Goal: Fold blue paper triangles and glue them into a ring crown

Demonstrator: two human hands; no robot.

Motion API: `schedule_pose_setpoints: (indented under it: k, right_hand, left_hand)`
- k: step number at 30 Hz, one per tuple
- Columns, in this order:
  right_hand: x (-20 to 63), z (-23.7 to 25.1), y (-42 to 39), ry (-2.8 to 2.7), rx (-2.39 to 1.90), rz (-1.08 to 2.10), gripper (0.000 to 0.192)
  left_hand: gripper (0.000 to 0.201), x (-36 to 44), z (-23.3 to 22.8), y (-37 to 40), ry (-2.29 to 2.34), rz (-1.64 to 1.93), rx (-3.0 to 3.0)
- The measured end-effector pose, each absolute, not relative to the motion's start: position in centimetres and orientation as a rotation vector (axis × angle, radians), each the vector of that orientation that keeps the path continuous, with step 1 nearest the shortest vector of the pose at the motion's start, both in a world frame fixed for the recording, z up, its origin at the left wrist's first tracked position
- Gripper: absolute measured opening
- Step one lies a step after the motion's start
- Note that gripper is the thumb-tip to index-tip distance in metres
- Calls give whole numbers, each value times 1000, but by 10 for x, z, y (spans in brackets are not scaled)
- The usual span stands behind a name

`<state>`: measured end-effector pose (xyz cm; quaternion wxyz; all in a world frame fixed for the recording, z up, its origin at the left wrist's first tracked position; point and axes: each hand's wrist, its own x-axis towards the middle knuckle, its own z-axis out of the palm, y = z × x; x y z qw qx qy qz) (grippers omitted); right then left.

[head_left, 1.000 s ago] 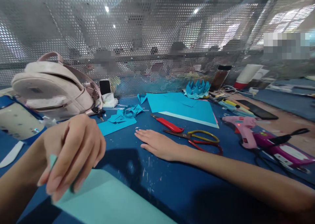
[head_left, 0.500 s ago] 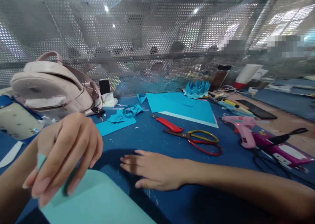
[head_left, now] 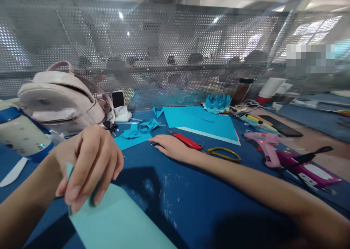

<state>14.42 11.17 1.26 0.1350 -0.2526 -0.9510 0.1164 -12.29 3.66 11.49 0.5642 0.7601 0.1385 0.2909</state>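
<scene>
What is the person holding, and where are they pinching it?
The left hand pinches the light blue paper sheet at its upper corner. The right hand lies flat on the table, holding nothing.

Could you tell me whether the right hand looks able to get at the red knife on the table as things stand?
Probably yes: the right hand lies flat beside the red knife, nothing between them.

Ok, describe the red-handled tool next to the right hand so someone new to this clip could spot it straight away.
Start at the large bright blue paper sheet lying mid-table before the perforated metal screen. Just off its near left corner, beside the right hand, lies the red utility knife. Unlike the yellow-handled scissors to its right, it is a single straight red bar with no finger loops.
</scene>
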Motion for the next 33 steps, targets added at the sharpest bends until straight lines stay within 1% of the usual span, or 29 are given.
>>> schedule_pose_setpoints:
  k: [1, 2, 3, 5, 7, 9, 10, 11, 14, 18, 21, 23, 26, 28, 29, 31, 32, 33]
  right_hand:
    - [138, 13, 119, -2758, -739, 332, 30]
    - [132, 14, 125, -2763, -751, 329, 25]
    - [126, 14, 129, -2766, -767, 325, 21]
    - [117, 15, 133, -2769, -812, 319, 18]
    - [112, 18, 134, -2779, -856, 323, 15]
    - [111, 20, 133, -2801, -889, 334, 8]
    - [111, 22, 132, -2810, -901, 339, 6]
    - [112, 23, 131, -2816, -912, 343, 7]
    - [116, 26, 124, -2831, -927, 370, 8]
    - [119, 31, 113, -2855, -904, 440, 18]
    - [117, 37, 105, -2858, -864, 516, 21]
    - [110, 41, 98, -2874, -779, 622, 18]
    - [87, 44, 77, -2900, -534, 866, 12]
    - [63, 40, 55, -2902, -341, 1052, 12]
    - [48, 36, 43, -2827, -214, 1313, 12]
    - [17, 28, 18, -2590, 83, 1994, 3]
    - [3, 24, 7, -2463, 180, 2287, 4]
    - [-10, 20, -2, -2377, 246, 2511, 8]
  left_hand:
    - [10, -116, 119, 33, 165, 423, 1834]
    - [3, -111, 122, 30, 103, 306, 1826]
    - [7, -106, 125, 29, 54, 219, 1813]
    - [12, -101, 131, 29, 24, 213, 1801]
    - [13, -99, 134, 30, -4, 256, 1826]
    - [9, -99, 136, 30, -47, 320, 1865]
    - [5, -100, 137, 29, -58, 359, 1880]
    - [5, -101, 137, 27, -43, 397, 1889]
    - [18, -106, 137, 19, 102, 442, 1880]
    - [36, -114, 134, 11, 405, 434, 1836]
    - [43, -118, 130, 10, 552, 472, 1816]
    - [46, -116, 128, 10, 597, 574, 1795]
    - [56, -106, 130, 6, 648, 839, 1723]
    - [58, -97, 133, 1, 647, 960, 1685]
    - [55, -93, 135, -1, 640, 1024, 1664]
    - [43, -88, 138, -5, 609, 1149, 1627]
    - [35, -87, 138, -6, 606, 1211, 1606]
    - [28, -87, 138, -7, 617, 1266, 1585]
